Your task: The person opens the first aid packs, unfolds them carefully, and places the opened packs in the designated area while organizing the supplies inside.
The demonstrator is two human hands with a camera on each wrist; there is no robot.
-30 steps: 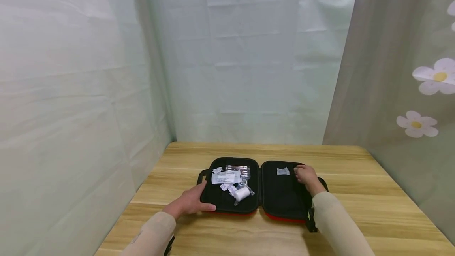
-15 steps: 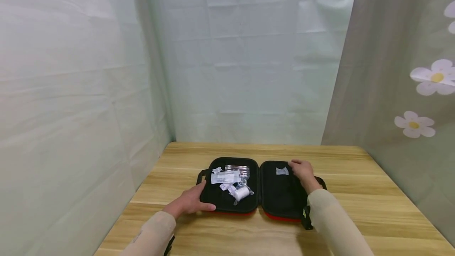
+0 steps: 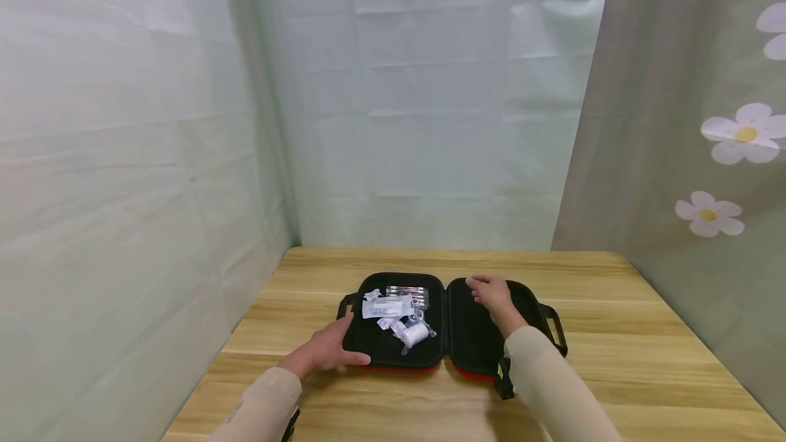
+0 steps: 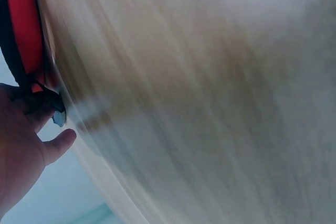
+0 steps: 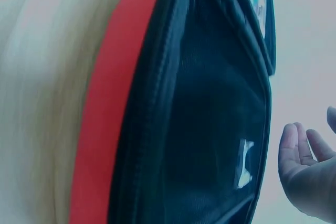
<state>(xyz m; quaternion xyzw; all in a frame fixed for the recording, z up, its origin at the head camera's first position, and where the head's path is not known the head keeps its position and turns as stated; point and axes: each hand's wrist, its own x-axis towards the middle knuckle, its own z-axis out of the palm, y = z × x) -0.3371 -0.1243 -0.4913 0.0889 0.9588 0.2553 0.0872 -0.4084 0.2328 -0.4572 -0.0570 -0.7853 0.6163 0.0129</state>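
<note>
A black zip case with a red outside lies unfolded on the table, its left half holding small packaged items. Among them are a white bandage roll, a flat printed packet and a pack of thin sticks. My left hand rests at the left half's front corner, fingers by the handle, thumb spread along the edge. Over the back of the right half hovers my right hand, fingers loosely bent and holding nothing. A small clear packet lies in that half, hidden behind the hand in the head view.
The wooden table extends around the case. Pale curtains hang behind it and at both sides. The right half's handle sticks out to the right.
My right hand has moved left from the right half's outer side toward its middle, covering the small packet and uncovering the right handle. The left hand has stayed put.
</note>
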